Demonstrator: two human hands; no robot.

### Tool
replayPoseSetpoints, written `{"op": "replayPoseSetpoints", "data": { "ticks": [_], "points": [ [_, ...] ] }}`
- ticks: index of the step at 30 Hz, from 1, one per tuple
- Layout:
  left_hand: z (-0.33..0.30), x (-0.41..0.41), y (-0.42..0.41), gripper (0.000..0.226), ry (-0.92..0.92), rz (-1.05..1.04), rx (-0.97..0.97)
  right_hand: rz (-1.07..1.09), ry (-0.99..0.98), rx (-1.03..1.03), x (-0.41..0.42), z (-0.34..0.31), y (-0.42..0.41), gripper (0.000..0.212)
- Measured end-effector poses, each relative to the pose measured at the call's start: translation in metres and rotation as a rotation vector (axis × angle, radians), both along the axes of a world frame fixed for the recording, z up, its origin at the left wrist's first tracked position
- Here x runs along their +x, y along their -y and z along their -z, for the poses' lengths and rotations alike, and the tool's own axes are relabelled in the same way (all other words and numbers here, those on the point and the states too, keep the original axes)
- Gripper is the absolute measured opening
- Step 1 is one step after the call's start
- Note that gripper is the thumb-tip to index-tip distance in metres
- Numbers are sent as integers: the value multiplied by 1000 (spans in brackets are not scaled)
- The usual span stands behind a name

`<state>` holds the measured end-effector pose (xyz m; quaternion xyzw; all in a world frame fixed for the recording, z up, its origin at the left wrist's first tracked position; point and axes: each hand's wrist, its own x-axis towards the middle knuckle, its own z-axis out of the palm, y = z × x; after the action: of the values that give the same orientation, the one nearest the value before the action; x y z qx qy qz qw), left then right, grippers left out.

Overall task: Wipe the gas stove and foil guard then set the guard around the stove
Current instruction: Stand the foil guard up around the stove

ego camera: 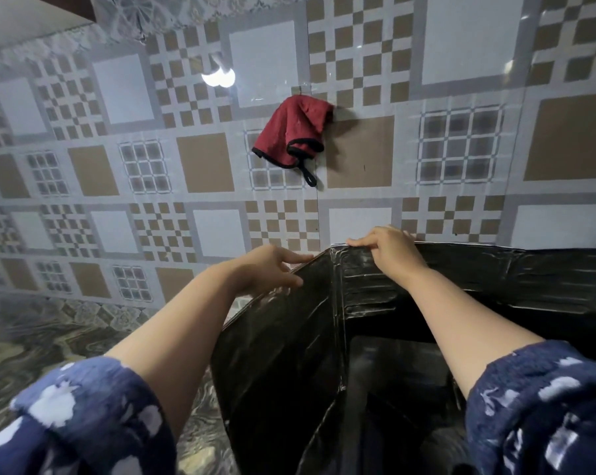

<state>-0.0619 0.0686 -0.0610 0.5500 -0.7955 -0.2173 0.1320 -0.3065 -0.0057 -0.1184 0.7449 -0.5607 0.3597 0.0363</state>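
Observation:
A dark, shiny, creased foil guard (515, 279) stands upright in folded panels against the tiled wall. My right hand (389, 250) grips its top edge at the corner fold, fingers curled over the rim. On the upper edge of the left side panel (282, 344) rests my left hand (272, 269), fingers spread and touching the foil. Inside the guard, a dark glossy surface (392, 365) shows low down; I cannot tell whether it is the stove. A red cloth (289, 135) with black trim hangs from a hook on the wall above.
The patterned tiled wall (186, 166) runs behind everything, with a light's reflection (217, 77) on it. A marbled countertop (32, 337) lies at the lower left, beside the guard. My blue patterned sleeves fill the bottom corners.

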Motion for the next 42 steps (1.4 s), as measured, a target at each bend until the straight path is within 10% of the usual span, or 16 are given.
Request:
{"op": "replayPoseSetpoints", "data": {
  "ticks": [19, 42],
  "points": [
    [18, -44, -15, 44, -417, -93, 126, 7, 60, 145, -6, -9, -1, 50],
    [0, -77, -23, 51, 101, -217, -18, 185, -80, 191, -71, -26, -85, 30]
  ]
}}
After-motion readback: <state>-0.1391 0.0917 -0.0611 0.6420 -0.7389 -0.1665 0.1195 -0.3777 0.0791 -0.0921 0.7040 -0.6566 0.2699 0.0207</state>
